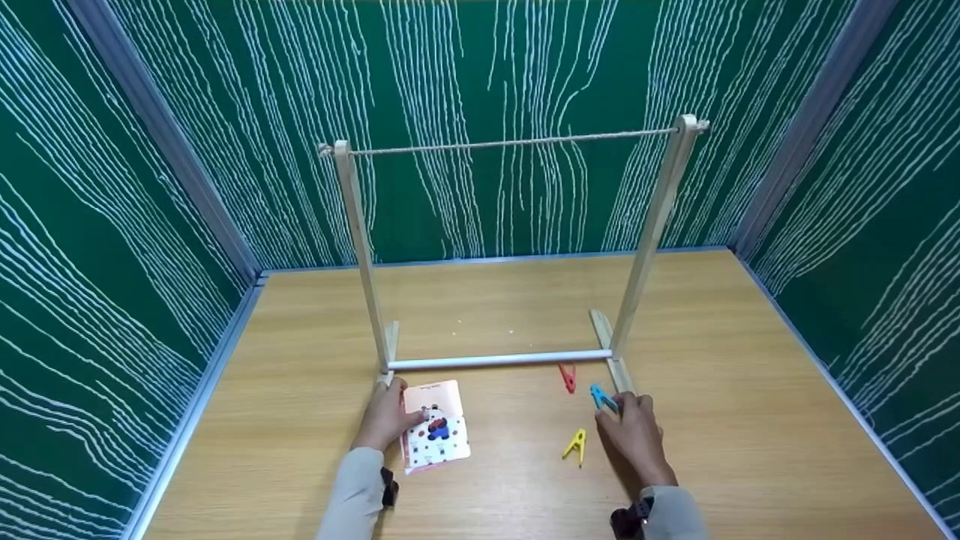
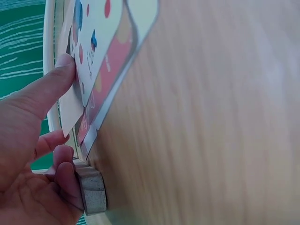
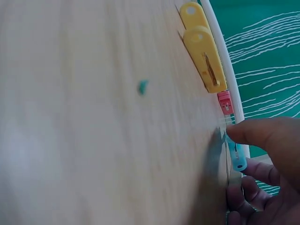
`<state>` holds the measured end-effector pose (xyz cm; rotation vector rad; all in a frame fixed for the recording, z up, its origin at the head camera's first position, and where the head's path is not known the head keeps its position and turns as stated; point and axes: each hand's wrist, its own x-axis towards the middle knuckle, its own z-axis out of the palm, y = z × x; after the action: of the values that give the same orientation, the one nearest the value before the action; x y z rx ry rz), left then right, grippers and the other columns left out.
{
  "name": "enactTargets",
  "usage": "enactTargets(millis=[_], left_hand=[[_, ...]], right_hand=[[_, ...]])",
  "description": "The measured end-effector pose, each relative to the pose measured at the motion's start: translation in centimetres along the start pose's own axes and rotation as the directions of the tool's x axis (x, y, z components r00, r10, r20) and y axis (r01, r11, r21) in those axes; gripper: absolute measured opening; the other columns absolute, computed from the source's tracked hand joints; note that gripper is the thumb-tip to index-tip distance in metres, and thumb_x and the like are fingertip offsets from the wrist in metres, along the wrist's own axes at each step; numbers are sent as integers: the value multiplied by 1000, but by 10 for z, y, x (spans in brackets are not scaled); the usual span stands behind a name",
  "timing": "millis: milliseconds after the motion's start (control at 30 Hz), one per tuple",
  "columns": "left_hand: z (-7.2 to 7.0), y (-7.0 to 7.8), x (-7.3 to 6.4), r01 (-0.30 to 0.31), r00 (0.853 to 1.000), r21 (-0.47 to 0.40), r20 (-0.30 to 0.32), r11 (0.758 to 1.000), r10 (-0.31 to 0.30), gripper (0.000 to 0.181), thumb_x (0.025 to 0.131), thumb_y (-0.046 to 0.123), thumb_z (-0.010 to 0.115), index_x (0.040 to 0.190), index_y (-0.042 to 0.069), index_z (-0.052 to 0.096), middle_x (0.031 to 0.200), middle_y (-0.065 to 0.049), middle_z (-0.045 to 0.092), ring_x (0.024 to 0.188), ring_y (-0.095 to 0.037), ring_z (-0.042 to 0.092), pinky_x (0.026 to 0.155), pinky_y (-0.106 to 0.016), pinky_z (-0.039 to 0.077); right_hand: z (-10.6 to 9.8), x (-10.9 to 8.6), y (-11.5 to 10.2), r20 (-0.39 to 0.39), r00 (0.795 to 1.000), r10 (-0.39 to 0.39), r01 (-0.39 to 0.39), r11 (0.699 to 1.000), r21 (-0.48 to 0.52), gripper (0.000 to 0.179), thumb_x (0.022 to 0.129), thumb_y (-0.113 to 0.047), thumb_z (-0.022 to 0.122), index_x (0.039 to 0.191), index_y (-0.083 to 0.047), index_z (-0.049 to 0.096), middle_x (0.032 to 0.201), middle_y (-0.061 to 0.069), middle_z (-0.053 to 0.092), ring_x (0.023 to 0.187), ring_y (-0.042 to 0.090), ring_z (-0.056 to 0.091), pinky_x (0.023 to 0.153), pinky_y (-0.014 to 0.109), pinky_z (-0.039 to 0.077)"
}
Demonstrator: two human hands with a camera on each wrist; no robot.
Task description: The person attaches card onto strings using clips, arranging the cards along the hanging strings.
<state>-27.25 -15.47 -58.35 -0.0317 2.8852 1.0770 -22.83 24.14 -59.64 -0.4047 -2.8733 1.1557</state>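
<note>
My left hand (image 1: 384, 416) is at the left edge of a small stack of printed cards (image 1: 442, 446). The top card is white and pink, with a cartoon figure and dots. The left thumb lies on its face, with fingers at the edge, and pink layers show beneath in the left wrist view. My right hand (image 1: 637, 435) pinches a blue clothespin (image 1: 602, 397) between thumb and fingers, low over the table. A red clothespin (image 1: 568, 379) and a yellow clothespin (image 1: 575, 445) lie to the left of it. Part of the blue one is hidden by the thumb.
Behind the hands stands a wooden frame, with left post (image 1: 360, 247), right post (image 1: 656, 232), a rope (image 1: 517, 142) strung across the top and a white bar (image 1: 499, 361) low down. Small pale bits lie behind the bar. Green walls (image 1: 480, 202) enclose the wooden table (image 1: 510, 495).
</note>
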Motion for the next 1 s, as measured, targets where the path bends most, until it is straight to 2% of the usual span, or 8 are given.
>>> enactTargets(millis=[167, 300, 400, 533, 700, 800, 900, 1000], left_hand=[[1, -1, 3, 8, 1000, 2, 20, 1000, -8, 60, 74, 20, 82, 120, 2, 47, 99, -11, 50, 84, -21, 50, 76, -36, 46], [1, -2, 3, 5, 999, -19, 34, 1000, -5, 59, 75, 19, 81, 118, 2, 44, 94, -9, 53, 80, -20, 49, 71, -33, 43], [1, -1, 1, 13, 999, -55, 39, 998, -11, 59, 75, 17, 81, 118, 2, 43, 87, -8, 54, 76, -20, 48, 67, -31, 40], [1, 1, 1, 17, 1000, -124, 21, 992, -14, 58, 74, 11, 81, 118, 2, 44, 87, -9, 54, 74, -19, 48, 64, -30, 39], [0, 6, 0, 19, 1000, -229, -18, 973, -23, 56, 73, 4, 78, 119, 1, 45, 85, -8, 52, 73, -18, 47, 64, -27, 39], [-2, 11, 0, -16, 999, -287, -50, 958, 2, 55, 73, 0, 77, 118, -1, 46, 84, -9, 51, 71, -17, 46, 61, -26, 39], [-5, 18, 0, -40, 998, -331, -68, 943, 18, 52, 75, -2, 75, 119, -2, 48, 85, -9, 53, 70, -17, 49, 60, -25, 41], [-7, 24, 0, -52, 997, -378, -68, 924, 29, 46, 79, -3, 70, 121, -3, 51, 82, -8, 55, 69, -14, 52, 61, -24, 44]], right_hand=[[-4, 1, -2, 47, 998, 39, -42, 998, 52, 48, 90, -25, 59, 128, 3, 47, 111, 21, 39, 88, 30, 48, 69, 35, 43], [-8, 1, -4, 77, 997, 31, -39, 992, 116, 51, 92, -23, 56, 132, 6, 43, 114, 23, 40, 94, 32, 50, 69, 35, 45], [-11, 0, -4, 74, 997, 11, -22, 988, 151, 52, 94, -22, 55, 134, 8, 42, 119, 26, 44, 103, 35, 52, 81, 42, 49], [-12, 0, -3, 61, 998, 4, -14, 984, 175, 50, 96, -20, 52, 135, 8, 41, 121, 27, 49, 108, 35, 52, 95, 50, 44], [-15, -1, -4, 45, 999, -22, 12, 979, 202, 50, 98, -19, 49, 138, 10, 39, 125, 32, 51, 113, 41, 54, 98, 52, 44], [-19, -2, -7, 8, 998, -62, 59, 972, 228, 50, 99, -19, 51, 138, 11, 40, 128, 32, 52, 116, 44, 54, 99, 52, 44], [-24, -1, -11, -9, 997, -77, 77, 958, 277, 48, 98, -19, 53, 137, 7, 43, 126, 28, 55, 113, 40, 56, 94, 47, 48], [-29, 1, -16, -1, 998, -65, 62, 947, 315, 47, 99, -22, 54, 138, 3, 45, 124, 23, 55, 114, 34, 56, 92, 41, 49]])
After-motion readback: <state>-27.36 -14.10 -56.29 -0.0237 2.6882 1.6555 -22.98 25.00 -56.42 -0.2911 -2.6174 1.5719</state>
